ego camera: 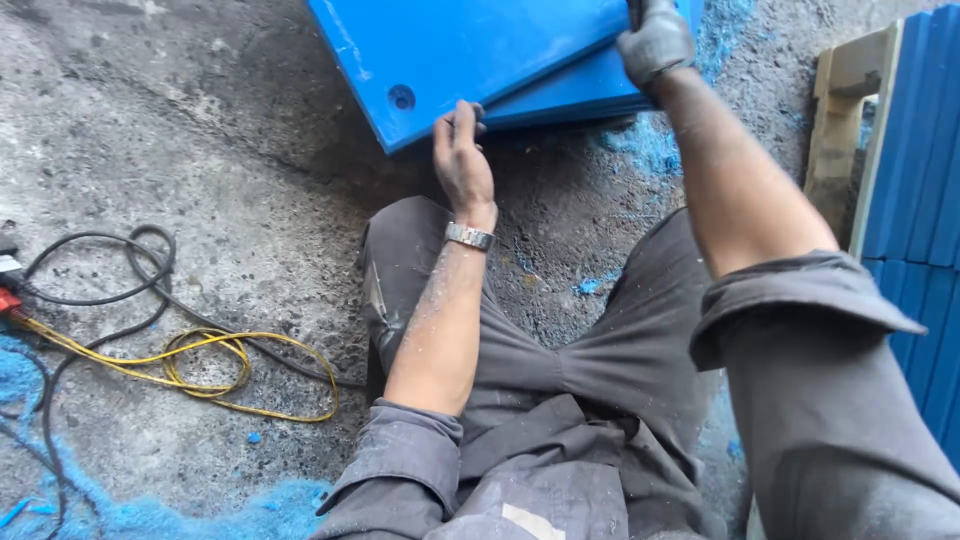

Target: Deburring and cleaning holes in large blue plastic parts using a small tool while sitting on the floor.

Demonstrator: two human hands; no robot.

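Two hands: both grip blue boards on the concrete floor (200, 120).
Left hand (462, 155): clasps top board (470, 50) at its near edge.
Right hand (655, 42): gloved, grasping lower board (570, 95).

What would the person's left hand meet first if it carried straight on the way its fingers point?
The left hand already touches the near edge of the top blue panel; going on, it would likely push against that edge.
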